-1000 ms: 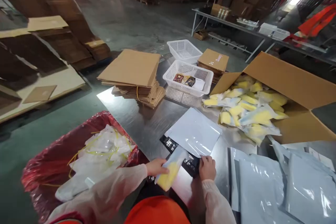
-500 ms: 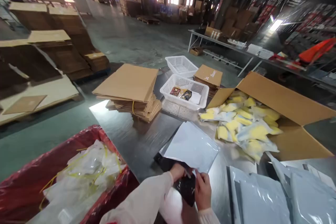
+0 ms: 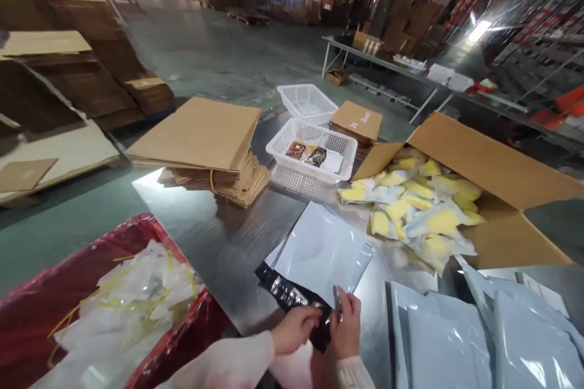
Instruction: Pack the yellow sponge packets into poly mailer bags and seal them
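Note:
A light grey plastic mailing bag (image 3: 322, 249) lies in front of me on the metal table, on top of what looks like another bag. Its glossy black flap (image 3: 285, 290) faces me at the near edge. My left hand (image 3: 296, 329) is closed, the fingertips pinching the black flap. At the bag's near right corner my right hand (image 3: 345, 323) is also closed, thumb and fingers gripping the edge. The hands are close together but apart. Whatever is inside the bag cannot be seen.
Stacked grey mailing bags (image 3: 447, 340) lie at the right. Behind them an open carton (image 3: 497, 164) holds yellow packets (image 3: 420, 200). White baskets (image 3: 314, 152) and flattened cardboard (image 3: 201, 134) stand at the back. A red-lined bin (image 3: 150, 228) of clear plastic is at the left.
My left hand has come back toward me and turned over, and the black flap now lies spread out wider. The right hand still grips the bag's edge. The view has shifted slightly.

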A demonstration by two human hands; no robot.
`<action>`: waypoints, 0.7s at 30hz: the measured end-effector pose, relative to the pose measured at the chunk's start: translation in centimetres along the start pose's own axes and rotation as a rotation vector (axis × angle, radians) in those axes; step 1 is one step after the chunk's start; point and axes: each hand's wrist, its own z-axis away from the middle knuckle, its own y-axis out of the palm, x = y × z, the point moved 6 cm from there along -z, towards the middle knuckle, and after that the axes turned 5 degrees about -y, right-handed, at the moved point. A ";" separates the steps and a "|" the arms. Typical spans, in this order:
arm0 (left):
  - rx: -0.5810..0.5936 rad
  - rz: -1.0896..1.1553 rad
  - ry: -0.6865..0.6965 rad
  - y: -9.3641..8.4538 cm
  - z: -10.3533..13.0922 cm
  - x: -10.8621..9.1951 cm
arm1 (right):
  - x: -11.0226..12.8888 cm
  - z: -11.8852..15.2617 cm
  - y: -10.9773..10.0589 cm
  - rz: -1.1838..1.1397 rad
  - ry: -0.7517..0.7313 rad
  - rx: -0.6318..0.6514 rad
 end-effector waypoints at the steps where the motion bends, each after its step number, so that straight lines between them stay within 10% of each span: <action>1: 0.012 -0.104 0.011 -0.2 1.6 0.4 | -1.0 0.8 -0.2 -0.026 0.156 -0.021; 4: -0.048 -0.457 0.163 -1.8 4.4 -2.0 | -3.4 4.0 0.4 -0.221 0.656 0.102; 7: -0.153 -0.782 0.426 -2.3 2.9 -6.9 | -3.1 6.2 1.4 -0.405 0.852 0.326; 14: 0.094 -1.156 0.634 3.0 -2.0 -7.7 | -1.4 5.4 -0.9 -0.414 0.767 0.314; 21: -0.024 -1.163 0.564 2.4 -1.0 -6.7 | 0.6 3.9 -1.6 -0.363 0.560 0.320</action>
